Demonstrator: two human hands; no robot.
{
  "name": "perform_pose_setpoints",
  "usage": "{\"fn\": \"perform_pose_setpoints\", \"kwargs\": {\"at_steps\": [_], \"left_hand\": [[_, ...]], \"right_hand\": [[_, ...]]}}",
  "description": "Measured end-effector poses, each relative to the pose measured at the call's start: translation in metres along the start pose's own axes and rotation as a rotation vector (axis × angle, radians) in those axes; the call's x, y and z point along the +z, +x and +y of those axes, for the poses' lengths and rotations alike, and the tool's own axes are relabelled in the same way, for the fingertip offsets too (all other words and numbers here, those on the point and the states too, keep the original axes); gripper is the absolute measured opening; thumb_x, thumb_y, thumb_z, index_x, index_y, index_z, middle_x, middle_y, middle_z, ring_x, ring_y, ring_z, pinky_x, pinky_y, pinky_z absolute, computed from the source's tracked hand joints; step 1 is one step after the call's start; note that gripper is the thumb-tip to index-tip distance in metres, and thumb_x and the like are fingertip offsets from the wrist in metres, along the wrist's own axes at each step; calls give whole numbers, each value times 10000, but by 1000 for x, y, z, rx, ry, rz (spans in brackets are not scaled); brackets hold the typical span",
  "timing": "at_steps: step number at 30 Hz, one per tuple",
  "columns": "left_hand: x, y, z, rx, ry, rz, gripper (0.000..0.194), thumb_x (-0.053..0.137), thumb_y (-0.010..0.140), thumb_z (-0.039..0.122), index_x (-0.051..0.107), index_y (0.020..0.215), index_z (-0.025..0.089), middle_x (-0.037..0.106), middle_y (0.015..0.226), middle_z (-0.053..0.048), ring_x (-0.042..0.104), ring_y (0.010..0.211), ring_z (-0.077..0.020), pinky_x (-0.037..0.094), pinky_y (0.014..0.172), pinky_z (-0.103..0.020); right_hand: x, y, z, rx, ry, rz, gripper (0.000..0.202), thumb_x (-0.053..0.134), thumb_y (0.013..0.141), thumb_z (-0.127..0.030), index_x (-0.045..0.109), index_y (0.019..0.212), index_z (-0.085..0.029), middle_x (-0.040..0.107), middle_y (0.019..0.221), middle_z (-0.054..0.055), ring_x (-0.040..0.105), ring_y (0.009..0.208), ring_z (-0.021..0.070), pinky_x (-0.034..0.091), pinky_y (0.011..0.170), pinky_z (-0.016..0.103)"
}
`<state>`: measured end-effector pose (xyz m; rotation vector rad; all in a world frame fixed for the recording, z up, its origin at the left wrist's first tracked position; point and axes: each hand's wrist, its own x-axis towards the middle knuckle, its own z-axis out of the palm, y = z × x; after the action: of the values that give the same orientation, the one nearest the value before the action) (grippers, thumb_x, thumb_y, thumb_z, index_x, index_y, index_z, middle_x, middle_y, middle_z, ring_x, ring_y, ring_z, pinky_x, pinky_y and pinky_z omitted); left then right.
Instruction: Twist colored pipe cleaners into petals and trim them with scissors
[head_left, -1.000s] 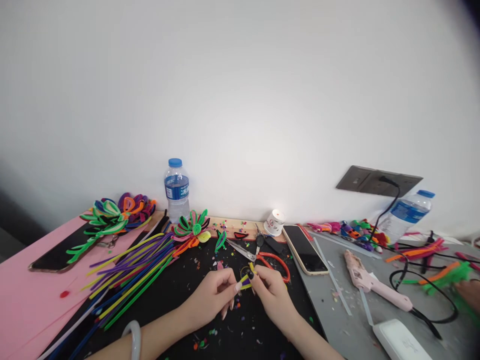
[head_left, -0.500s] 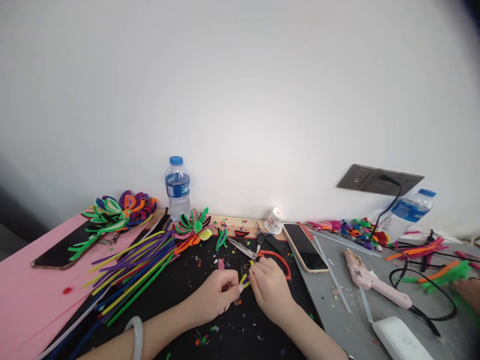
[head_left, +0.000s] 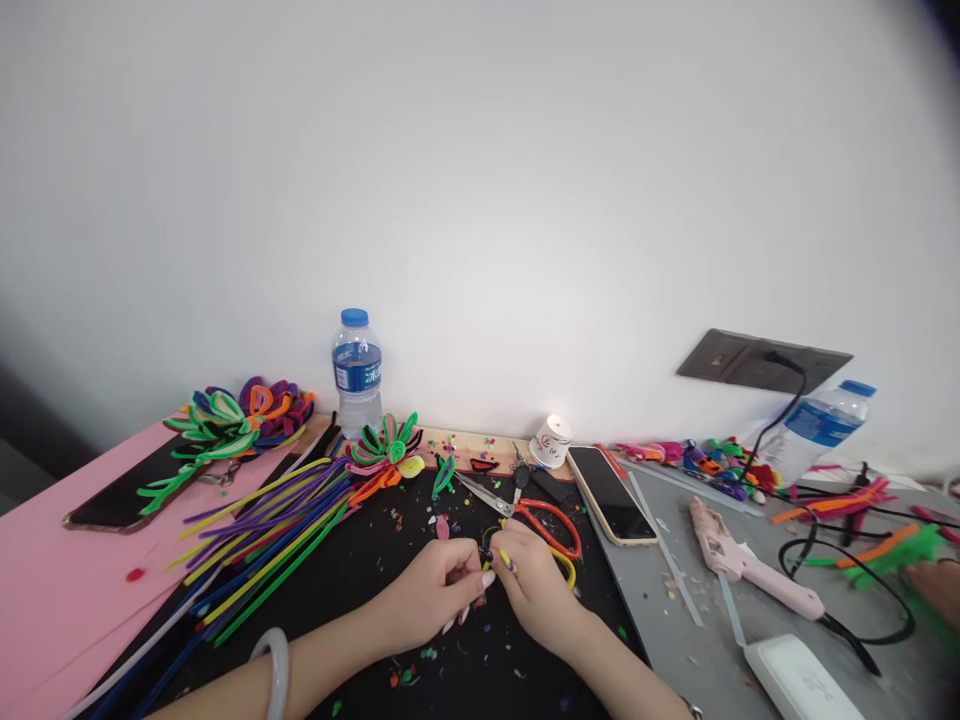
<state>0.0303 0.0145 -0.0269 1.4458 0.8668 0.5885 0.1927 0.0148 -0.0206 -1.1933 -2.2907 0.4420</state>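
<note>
Over the black mat (head_left: pixel 360 610), my two hands meet around a yellow pipe cleaner (head_left: pixel 508 562). My right hand (head_left: pixel 534 592) is closed on it, and a yellow curve shows beyond the knuckles. The fingertips of my left hand (head_left: pixel 439 598) pinch close beside the right; a small dark bit shows there, and most of what they hold is hidden. Just behind my right hand lie scissors (head_left: pixel 551 525) with red handles, blades apart. A green pipe-cleaner leaf (head_left: pixel 443 476) and a small pink piece (head_left: pixel 442 527) lie beyond my left hand.
A bundle of pipe cleaners (head_left: pixel 277 550) and pipe-cleaner flowers (head_left: pixel 394 450) lie left, near a water bottle (head_left: pixel 357 375). Rightward are a paper cup (head_left: pixel 551 442), a phone (head_left: pixel 615 497), a pink glue gun (head_left: pixel 757 570) with its cord and a white box (head_left: pixel 802 680). Another person's hand (head_left: pixel 934 580) is far right.
The yellow pipe cleaner has shifted from between my hands into my right fist, and a yellow curve now shows behind it. My right hand has turned slightly and dropped a little.
</note>
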Motion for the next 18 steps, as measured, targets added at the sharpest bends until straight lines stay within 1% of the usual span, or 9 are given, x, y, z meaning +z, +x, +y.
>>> {"fn": "perform_pose_setpoints", "kwargs": {"at_steps": [4,10,15,18], "left_hand": [[-1,1,-2,25,-75,-15,283,470,794,396,391,633,178,422,437,81,314,335,-46,225,347,-163],[0,1,-2,34,-84,9,256,480,788,367,392,641,176,433,478,74,357,377,-58,284,366,-168],[-1,3,-1,34,-106,-20,267,489,786,398,412,671,169,452,517,65,371,401,-58,309,386,-172],[-2,3,-1,50,-124,-38,286,497,779,423,421,684,165,468,544,56,376,405,-56,317,390,-176]], "right_hand": [[-3,2,0,-19,16,26,300,304,890,-215,295,592,-195,380,580,-18,371,597,140,293,548,249],[-4,1,-7,37,124,-31,326,320,900,-235,299,577,-192,389,561,-32,375,567,123,306,543,234],[-3,0,-8,18,109,-21,340,291,908,-223,324,571,-191,382,554,-30,364,563,127,307,529,241],[-3,0,-8,18,149,-1,346,290,911,-233,341,571,-193,378,555,-30,366,562,127,328,532,243]]}}
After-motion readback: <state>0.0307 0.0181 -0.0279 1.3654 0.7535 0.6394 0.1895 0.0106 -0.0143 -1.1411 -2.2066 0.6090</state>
